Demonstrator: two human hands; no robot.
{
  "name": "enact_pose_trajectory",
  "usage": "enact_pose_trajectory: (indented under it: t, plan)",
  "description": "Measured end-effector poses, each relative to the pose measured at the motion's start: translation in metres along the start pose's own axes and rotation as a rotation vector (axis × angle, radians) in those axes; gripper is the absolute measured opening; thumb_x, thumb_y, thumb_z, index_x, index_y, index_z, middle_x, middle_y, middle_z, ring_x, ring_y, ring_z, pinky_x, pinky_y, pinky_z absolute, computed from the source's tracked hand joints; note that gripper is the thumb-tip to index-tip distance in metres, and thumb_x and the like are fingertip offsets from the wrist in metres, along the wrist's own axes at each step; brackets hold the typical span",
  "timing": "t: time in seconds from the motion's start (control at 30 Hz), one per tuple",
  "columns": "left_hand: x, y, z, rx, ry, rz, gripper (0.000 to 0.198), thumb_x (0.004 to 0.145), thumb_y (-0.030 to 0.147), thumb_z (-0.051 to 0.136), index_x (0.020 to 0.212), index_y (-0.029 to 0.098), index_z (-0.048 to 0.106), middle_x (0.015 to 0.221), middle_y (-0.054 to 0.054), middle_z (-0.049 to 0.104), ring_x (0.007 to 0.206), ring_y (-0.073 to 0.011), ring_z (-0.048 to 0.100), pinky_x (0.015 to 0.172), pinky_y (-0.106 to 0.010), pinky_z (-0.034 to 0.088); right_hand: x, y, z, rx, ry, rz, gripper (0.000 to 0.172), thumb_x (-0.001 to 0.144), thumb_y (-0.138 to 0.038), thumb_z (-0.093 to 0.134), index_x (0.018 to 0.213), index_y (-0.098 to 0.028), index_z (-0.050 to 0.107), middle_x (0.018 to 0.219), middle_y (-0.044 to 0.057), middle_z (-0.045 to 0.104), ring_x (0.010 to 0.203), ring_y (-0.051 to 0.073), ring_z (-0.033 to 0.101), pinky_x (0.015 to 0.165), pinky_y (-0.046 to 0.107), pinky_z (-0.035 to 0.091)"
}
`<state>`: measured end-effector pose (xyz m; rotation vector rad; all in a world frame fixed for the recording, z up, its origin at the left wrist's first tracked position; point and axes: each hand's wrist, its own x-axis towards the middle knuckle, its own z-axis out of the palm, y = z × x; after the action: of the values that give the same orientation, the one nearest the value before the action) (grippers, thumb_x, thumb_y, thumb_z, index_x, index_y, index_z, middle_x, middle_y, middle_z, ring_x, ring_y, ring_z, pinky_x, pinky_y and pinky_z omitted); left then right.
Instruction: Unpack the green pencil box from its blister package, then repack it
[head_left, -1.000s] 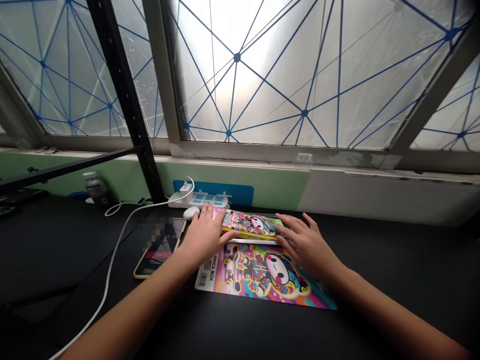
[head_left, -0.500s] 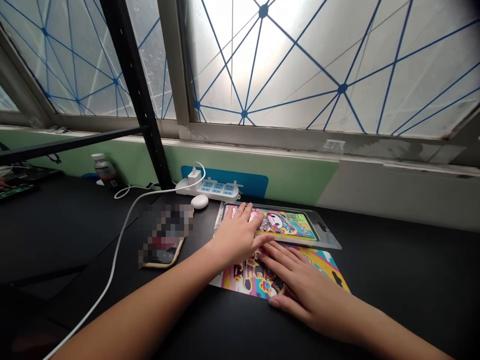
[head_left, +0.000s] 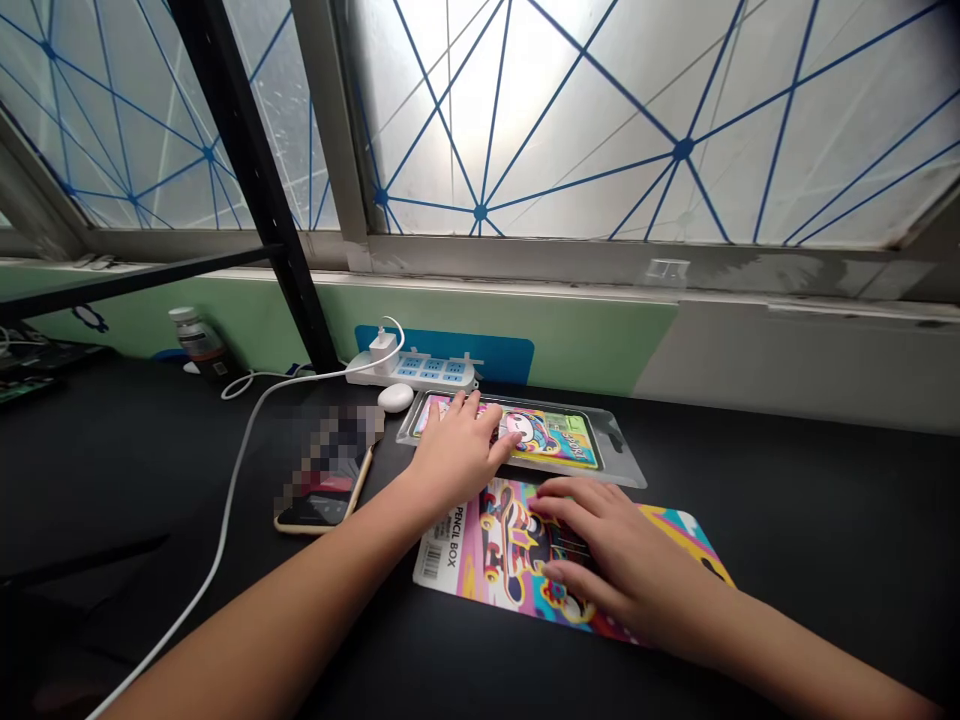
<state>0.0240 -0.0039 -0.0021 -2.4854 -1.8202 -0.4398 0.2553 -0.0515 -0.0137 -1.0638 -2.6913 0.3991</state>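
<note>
A colourful pencil box (head_left: pixel 551 440) lies in a clear plastic blister tray (head_left: pixel 619 455) on the black desk, near the wall. My left hand (head_left: pixel 454 455) rests on the left end of the box, fingers spread and pressing down. In front of it lies the printed cardboard backing card (head_left: pixel 469 545) marked "PENCIL BOX". My right hand (head_left: pixel 611 560) lies flat on the card's middle, fingers stretched out toward the left. Neither hand grips anything.
A phone (head_left: pixel 326 485) lies left of the box. Behind it are a white earbud case (head_left: pixel 395 397), a white power strip (head_left: pixel 412 371) with a charger and a cable (head_left: pixel 225 520) running toward me. A small bottle (head_left: pixel 196 343) stands at the back left beside a black shelf post (head_left: pixel 255 190).
The pencil box went from held up between both hands to lying in its tray. My right hand came back onto the card; my left hand stays on the box's left end.
</note>
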Motion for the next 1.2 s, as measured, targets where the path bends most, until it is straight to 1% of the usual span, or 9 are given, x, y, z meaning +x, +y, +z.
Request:
enact_pose_trajectory:
  t: [0.13, 0.27, 0.4, 0.63, 0.8, 0.9, 1.0, 1.07, 1.2]
  plan:
    - [-0.001, 0.002, 0.004, 0.007, 0.027, -0.03, 0.051, 0.103, 0.057, 0.03, 0.13, 0.024, 0.057, 0.152, -0.014, 0.048, 0.143, -0.0338, 0.038, 0.113, -0.059, 0.029, 0.001, -0.002, 0.008, -0.089, 0.126, 0.114, 0.046, 0.096, -0.052, 0.053, 0.126, -0.018, 0.057, 0.128, 0.017, 0.059, 0.117, 0.032, 0.056, 0.098, 0.049, 0.049]
    - [0.0, 0.002, 0.008, 0.008, 0.0, -0.062, 0.058, 0.103, 0.057, 0.028, 0.149, 0.026, 0.043, 0.158, -0.013, 0.04, 0.147, -0.0346, 0.031, 0.116, -0.06, 0.025, 0.001, -0.002, 0.012, -0.183, 0.194, 0.185, 0.039, 0.095, -0.055, 0.052, 0.106, -0.018, 0.06, 0.111, 0.015, 0.063, 0.103, 0.032, 0.058, 0.088, 0.048, 0.05]
    - [0.002, 0.001, 0.01, 0.026, -0.003, -0.059, 0.056, 0.103, 0.055, 0.025, 0.149, 0.03, 0.044, 0.159, -0.012, 0.038, 0.148, -0.0349, 0.029, 0.115, -0.06, 0.024, 0.002, -0.003, 0.01, -0.24, 0.239, 0.185, 0.037, 0.096, -0.053, 0.052, 0.106, -0.018, 0.059, 0.107, 0.014, 0.062, 0.098, 0.031, 0.058, 0.083, 0.045, 0.048]
    - [0.001, -0.001, 0.009, 0.001, -0.007, -0.047, 0.055, 0.103, 0.054, 0.027, 0.147, 0.028, 0.048, 0.158, -0.015, 0.039, 0.147, -0.0375, 0.03, 0.114, -0.061, 0.025, 0.002, -0.004, 0.0, -0.208, 0.194, 0.163, 0.028, 0.096, -0.047, 0.054, 0.084, -0.022, 0.053, 0.094, 0.009, 0.06, 0.089, 0.026, 0.055, 0.077, 0.039, 0.046]
    - [0.002, -0.002, 0.006, -0.013, -0.019, -0.041, 0.056, 0.103, 0.056, 0.027, 0.147, 0.028, 0.048, 0.158, -0.014, 0.039, 0.147, -0.0361, 0.03, 0.113, -0.059, 0.027, 0.002, -0.002, -0.003, -0.153, 0.108, 0.269, 0.028, 0.095, -0.049, 0.054, 0.088, -0.023, 0.049, 0.08, 0.005, 0.063, 0.071, 0.023, 0.059, 0.062, 0.032, 0.04]
    - [0.003, -0.004, 0.003, -0.026, -0.034, -0.034, 0.058, 0.102, 0.06, 0.026, 0.144, 0.03, 0.05, 0.157, -0.014, 0.04, 0.146, -0.0362, 0.032, 0.113, -0.06, 0.028, -0.003, 0.003, -0.017, -0.133, -0.025, 0.268, 0.029, 0.095, -0.052, 0.051, 0.095, -0.023, 0.049, 0.07, 0.002, 0.063, 0.061, 0.022, 0.058, 0.055, 0.031, 0.034]
    - [0.003, -0.005, 0.0, -0.039, -0.042, -0.033, 0.058, 0.101, 0.062, 0.025, 0.137, 0.029, 0.057, 0.154, -0.014, 0.044, 0.144, -0.0366, 0.035, 0.112, -0.061, 0.029, -0.011, 0.018, -0.044, -0.039, -0.055, 0.205, 0.031, 0.094, -0.056, 0.051, 0.101, -0.025, 0.051, 0.076, 0.001, 0.067, 0.064, 0.021, 0.059, 0.058, 0.03, 0.036]
    - [0.002, -0.004, -0.002, -0.044, -0.041, -0.028, 0.057, 0.102, 0.061, 0.025, 0.13, 0.028, 0.061, 0.151, -0.015, 0.047, 0.143, -0.036, 0.037, 0.111, -0.061, 0.031, -0.015, 0.036, -0.063, 0.041, -0.02, 0.269, 0.033, 0.095, -0.058, 0.047, 0.101, -0.026, 0.054, 0.075, 0.0, 0.067, 0.062, 0.019, 0.057, 0.059, 0.029, 0.038]
    - [-0.003, 0.003, -0.007, -0.042, -0.039, -0.015, 0.055, 0.102, 0.061, 0.025, 0.116, 0.025, 0.064, 0.15, -0.015, 0.049, 0.141, -0.0363, 0.039, 0.11, -0.062, 0.032, -0.021, 0.084, -0.084, 0.118, -0.021, 0.454, 0.041, 0.091, -0.062, 0.046, 0.082, -0.025, 0.06, 0.069, 0.0, 0.064, 0.062, 0.018, 0.053, 0.057, 0.029, 0.039]
